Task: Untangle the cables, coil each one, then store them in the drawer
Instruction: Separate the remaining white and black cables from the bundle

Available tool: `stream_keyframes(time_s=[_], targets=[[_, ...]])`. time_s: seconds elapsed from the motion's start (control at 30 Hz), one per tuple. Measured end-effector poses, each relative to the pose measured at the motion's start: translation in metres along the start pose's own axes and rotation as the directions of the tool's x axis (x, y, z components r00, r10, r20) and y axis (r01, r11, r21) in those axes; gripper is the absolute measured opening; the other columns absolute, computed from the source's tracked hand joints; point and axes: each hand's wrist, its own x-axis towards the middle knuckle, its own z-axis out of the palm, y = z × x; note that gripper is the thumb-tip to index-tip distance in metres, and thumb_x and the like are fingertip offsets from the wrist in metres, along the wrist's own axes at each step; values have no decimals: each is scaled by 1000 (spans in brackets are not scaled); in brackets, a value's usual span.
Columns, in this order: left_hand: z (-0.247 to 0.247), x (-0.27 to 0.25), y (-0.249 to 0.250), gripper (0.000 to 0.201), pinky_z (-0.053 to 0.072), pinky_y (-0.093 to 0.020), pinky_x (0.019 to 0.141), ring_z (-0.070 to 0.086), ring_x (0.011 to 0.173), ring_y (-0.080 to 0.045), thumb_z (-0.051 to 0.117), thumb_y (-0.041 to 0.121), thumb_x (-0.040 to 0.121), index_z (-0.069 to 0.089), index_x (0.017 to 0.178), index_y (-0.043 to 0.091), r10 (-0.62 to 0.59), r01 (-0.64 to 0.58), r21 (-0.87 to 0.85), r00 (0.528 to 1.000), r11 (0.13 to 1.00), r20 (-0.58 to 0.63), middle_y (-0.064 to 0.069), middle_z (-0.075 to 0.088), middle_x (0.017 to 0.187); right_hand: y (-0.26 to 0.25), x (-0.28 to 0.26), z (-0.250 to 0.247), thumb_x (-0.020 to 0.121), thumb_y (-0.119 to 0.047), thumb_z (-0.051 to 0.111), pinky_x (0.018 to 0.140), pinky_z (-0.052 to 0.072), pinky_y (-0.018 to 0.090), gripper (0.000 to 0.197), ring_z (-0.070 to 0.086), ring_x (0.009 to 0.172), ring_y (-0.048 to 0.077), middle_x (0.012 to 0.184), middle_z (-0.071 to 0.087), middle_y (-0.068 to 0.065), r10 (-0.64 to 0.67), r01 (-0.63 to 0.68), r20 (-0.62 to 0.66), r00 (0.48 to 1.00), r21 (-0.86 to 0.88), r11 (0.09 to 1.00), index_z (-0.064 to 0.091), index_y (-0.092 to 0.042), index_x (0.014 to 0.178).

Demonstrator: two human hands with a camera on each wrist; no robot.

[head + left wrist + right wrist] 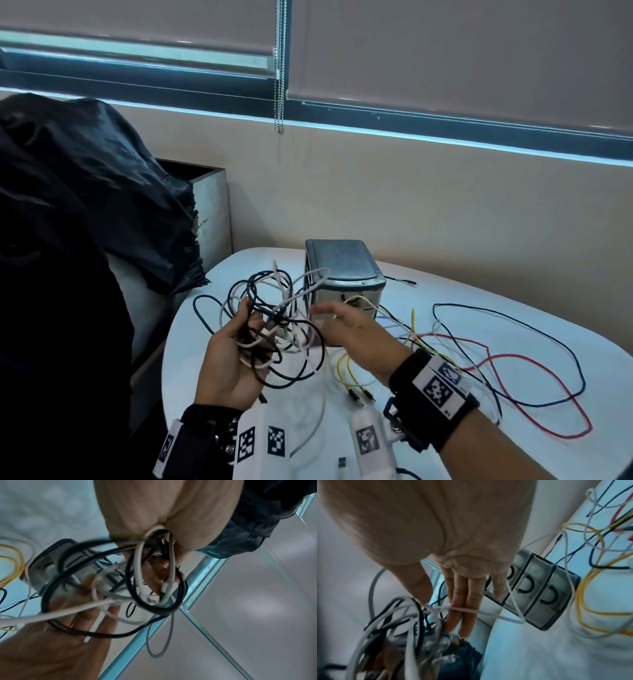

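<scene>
1. Black plastic sheeting (78,192) fills the left side and hangs over the left edge of the white table (445,445), so that side is crowded; a grey box (210,212) stands behind it against the wall
2. Left hand (229,359), palm up over the table's near left part, has its fingers curled round a tangle of black and white cables (274,318) lifted off the surface; how many cables are in the tangle cannot be told
3. One small grey drawer unit (342,270) stands near the table's far edge, behind the tangle; the right wrist view shows three drawer fronts (537,588) with dark curved handles, all pushed in, and a white lead draped across them
4. Right hand (352,329) reaches in front of the unit toward the tangle, fingers straight and held close together, gripping nothing; a white strand (465,610) lies across two of its fingers
5. To the right, loose leads lie spread on the table: one red cable (534,370), one long dark cable (548,325), a yellow cable (346,373) with plugs near the front edge, and thin white ones crossing them
6. Bare table surface shows at the far right and along the right front edge
</scene>
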Motion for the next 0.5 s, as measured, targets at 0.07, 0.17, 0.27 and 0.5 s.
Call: stream_keyframes(time_s=[0.07,0.17,0.27,0.5], targets=[[-4,0,7,26,48,-15,41,50,42,-4,45,29,103,57,82,17,7,-8,-23,1000,1000,-14,6,47,55,-5,-6,-6,99,-17,54,62,49,17,23,54,52,-3,63,58,-15,-53,53,-18,998,-35,998,66,2,104],[-16,3,20,26,48,-13,43,51,42,-2,46,26,102,62,84,17,40,-42,-52,998,998,-51,5,49,61,-14,-18,-22,98,-15,57,55,36,10,23,47,48,-5,53,56,-17,-229,177,-157,961,-289,941,71,-4,83],[-27,6,25,23,46,-14,41,48,43,0,46,22,101,65,89,18,89,-89,8,994,996,-59,6,47,67,-25,-30,-47,95,-14,60,55,36,13,23,45,51,0,59,59,-11,-366,259,-282,887,-352,899,72,-10,76],[-29,0,19,21,47,-15,44,42,40,-2,48,22,101,61,85,19,177,-170,136,983,976,-41,8,48,63,-41,-41,-123,96,-11,56,40,23,18,27,29,43,8,42,44,-14,-437,296,-680,589,-321,900,66,-17,72]])
